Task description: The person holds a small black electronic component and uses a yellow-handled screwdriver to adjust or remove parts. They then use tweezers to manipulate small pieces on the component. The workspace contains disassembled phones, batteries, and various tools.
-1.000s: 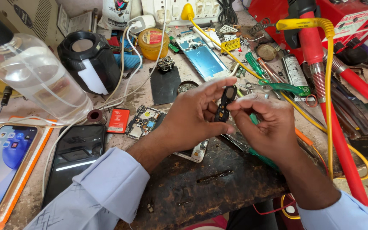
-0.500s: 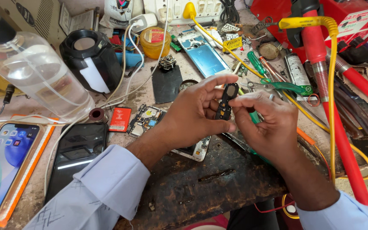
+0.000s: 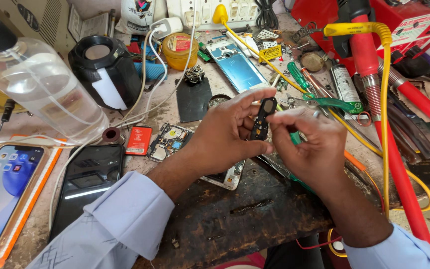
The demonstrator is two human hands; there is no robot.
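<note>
Above the worn dark workbench (image 3: pixel 235 219), my left hand (image 3: pixel 225 134) and my right hand (image 3: pixel 309 147) together hold a small black phone camera-frame part (image 3: pixel 262 119) upright between fingertips. The left thumb and fingers pinch its left side; the right fingers touch its right edge. My right hand also grips a green-handled tool (image 3: pixel 294 137), mostly hidden in the palm. An opened phone body (image 3: pixel 227 177) lies under my left wrist, and a bare circuit board (image 3: pixel 167 142) sits just left of it.
A clear spray bottle (image 3: pixel 41 89) and black round device (image 3: pixel 103 69) stand at left. Two phones (image 3: pixel 6 189) (image 3: pixel 88 182) lie front left. A blue phone frame (image 3: pixel 237 67), yellow tin (image 3: pixel 179 50), screwdrivers (image 3: pixel 297 74), scissors (image 3: pixel 324 103) and red hoses with yellow cable (image 3: pixel 384 129) crowd the right.
Both hands have shifted slightly, keeping the black part between them. The part stays upright; nothing was let go.
</note>
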